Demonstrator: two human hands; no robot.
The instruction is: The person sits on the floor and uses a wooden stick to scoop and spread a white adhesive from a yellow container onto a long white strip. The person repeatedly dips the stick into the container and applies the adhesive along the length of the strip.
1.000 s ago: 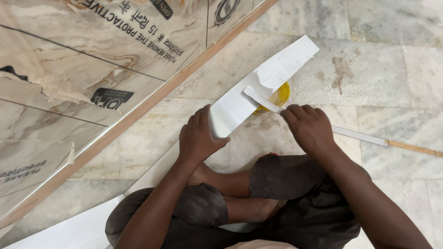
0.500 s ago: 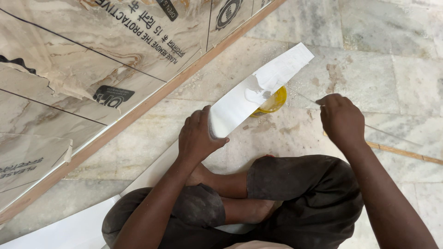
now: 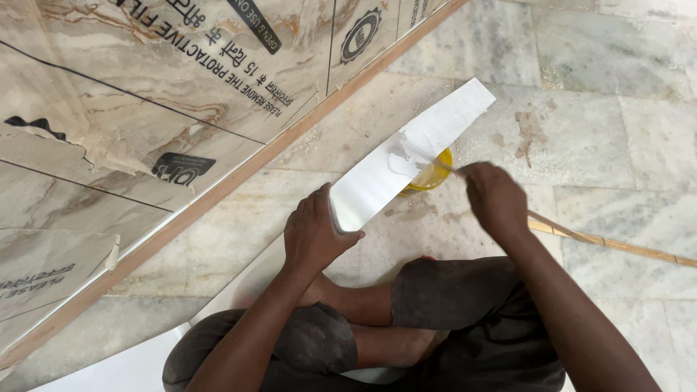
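Observation:
My left hand (image 3: pixel 314 231) grips the near end of a long white strip (image 3: pixel 428 141) and holds it slanted up over the floor. A blob of white paste (image 3: pixel 401 157) sits on the strip's middle. My right hand (image 3: pixel 496 198) is closed on a thin scraper-like tool (image 3: pixel 444 165) whose tip meets the strip's edge near the paste. Under the strip, partly hidden, stands a small yellow tub (image 3: pixel 430 176).
A laminate-covered board with a wooden edge (image 3: pixel 239 170) lies slantwise on the left. A thin wooden strip (image 3: pixel 617 245) lies on the marble floor at the right. My folded legs (image 3: pixel 406 319) fill the bottom; another white sheet (image 3: pixel 123 366) lies at bottom left.
My right hand swung out to the right away from the strip, then came back with the tool to the strip's edge. The left hand kept its hold on the strip.

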